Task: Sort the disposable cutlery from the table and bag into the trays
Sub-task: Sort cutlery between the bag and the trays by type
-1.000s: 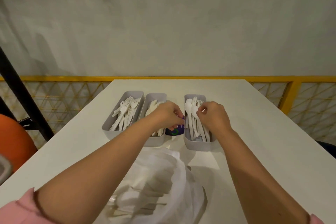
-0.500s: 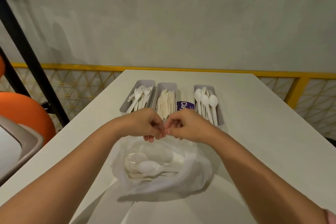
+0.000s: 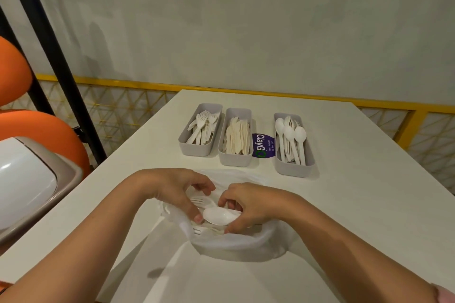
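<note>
Trays [image 3: 234,161] stand beyond the bag [image 3: 246,245], a sticker [image 3: 263,145] between two. In the bag, the spoon [image 3: 218,215] lies crosswise, bowl leftward. Right hand [image 3: 253,206] covers and grips its handle; left hand [image 3: 170,190] apparently pinches the bag's rim.

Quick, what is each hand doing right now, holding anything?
Left hand: gripping the rim of the bag.
Right hand: pinching a white spoon inside it.

A pale grey wall [image 3: 246,19] rises behind a yellow rail [image 3: 123,83]. Orange chairs [image 3: 44,130] and a black post [image 3: 52,44] stand left.
</note>
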